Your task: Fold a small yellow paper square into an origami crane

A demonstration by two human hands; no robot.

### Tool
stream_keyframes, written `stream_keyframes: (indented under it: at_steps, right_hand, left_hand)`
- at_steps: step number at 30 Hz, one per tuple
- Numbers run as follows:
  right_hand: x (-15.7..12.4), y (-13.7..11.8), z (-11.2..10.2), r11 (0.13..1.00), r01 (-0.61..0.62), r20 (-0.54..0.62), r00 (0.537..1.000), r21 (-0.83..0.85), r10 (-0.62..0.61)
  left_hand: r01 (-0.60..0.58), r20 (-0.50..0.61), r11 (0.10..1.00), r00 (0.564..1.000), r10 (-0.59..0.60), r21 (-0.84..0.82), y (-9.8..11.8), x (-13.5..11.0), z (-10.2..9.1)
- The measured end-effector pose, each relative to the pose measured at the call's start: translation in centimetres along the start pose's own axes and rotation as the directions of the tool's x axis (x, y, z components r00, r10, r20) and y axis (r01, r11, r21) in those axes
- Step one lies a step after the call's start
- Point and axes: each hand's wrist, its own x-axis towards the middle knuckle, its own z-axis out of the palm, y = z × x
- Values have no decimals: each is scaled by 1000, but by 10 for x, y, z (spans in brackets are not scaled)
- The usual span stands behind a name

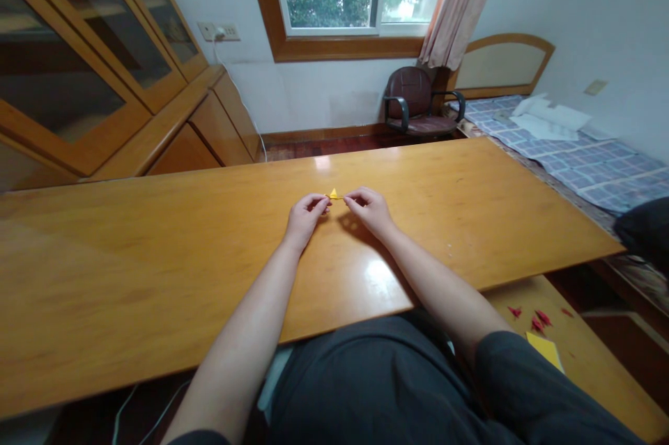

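A tiny folded yellow paper piece [334,193] sits just above the wooden table [157,271], near its middle. My left hand [306,217] pinches its left end with closed fingers. My right hand [368,209] pinches its right end the same way. Both forearms reach forward over the table's near edge, and both hands rest on the tabletop.
Wooden cabinets with glass doors [78,62] line the left wall. A dark office chair [418,107] stands under the window. A bed with a checked cover [580,152] is at the right. Small red paper pieces [536,319] and a yellow sheet [544,349] lie on a low surface at lower right.
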Motion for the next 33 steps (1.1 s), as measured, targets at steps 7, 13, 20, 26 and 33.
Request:
stream_keyframes:
  at_steps: [7, 13, 20, 26, 33]
  right_hand:
    - [0, 1, -6, 983, 75, -76, 993, -165, -88]
    - [-1, 2, -9, 954, 81, -93, 989, -290, -112]
    - [-2, 4, -9, 939, 97, -82, 988, -330, -131]
    - [-1, 4, -8, 955, 74, -68, 993, -287, -98]
    - [0, 7, -5, 969, 138, -6, 990, -206, -142]
  left_hand:
    - [56, -26, 998, 998, -56, 19, -6, 3, -2]
    - [84, -59, 996, 995, -83, 8, -10, 6, -4]
    - [109, -88, 993, 990, -112, -36, -14, 7, -5]
    - [104, -79, 995, 991, -104, -7, -11, 6, -4]
    - [75, -63, 996, 995, -72, 55, -8, 5, -2]
